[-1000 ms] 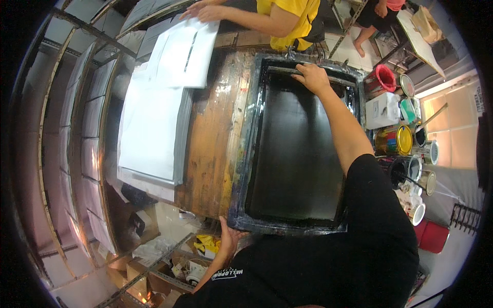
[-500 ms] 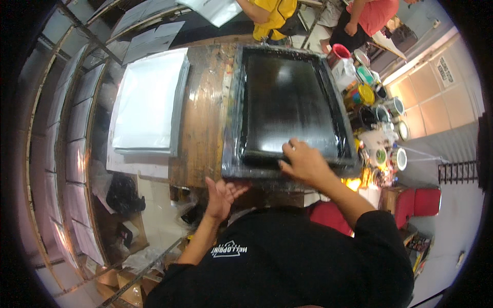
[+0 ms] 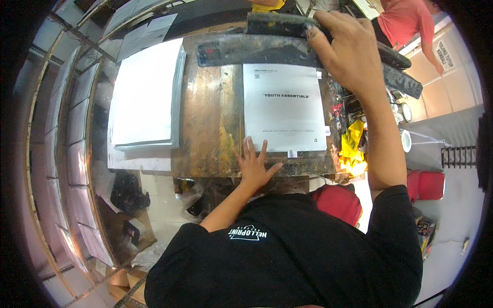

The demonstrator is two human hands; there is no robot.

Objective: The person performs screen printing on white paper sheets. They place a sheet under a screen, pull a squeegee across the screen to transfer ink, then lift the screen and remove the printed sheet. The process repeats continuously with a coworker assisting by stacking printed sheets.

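Observation:
A dark screen-printing frame (image 3: 231,51) is tilted up at the far side of the wooden table (image 3: 203,113). My right hand (image 3: 354,56) is closed on its raised near edge, together with a black bar (image 3: 282,24) that looks like a squeegee handle. Below the frame, a flat white sheet or bag (image 3: 285,120) with dark print lies on the table. My left hand (image 3: 254,167) rests with fingers spread at its lower left corner, fingertips touching or just beside it. The mesh of the frame is hidden from view.
A stack of white sheets or bags (image 3: 146,97) stands on the table's left. Racks with pale sheets (image 3: 82,149) line the left side. Paint tins (image 3: 405,112) and yellow crumpled material (image 3: 352,141) sit at the right. A person in a coral shirt (image 3: 408,25) is at the back right.
The frame has swung up from flat on the table, uncovering the printed white piece. My right hand rose with it; my left hand moved right and forward onto the table.

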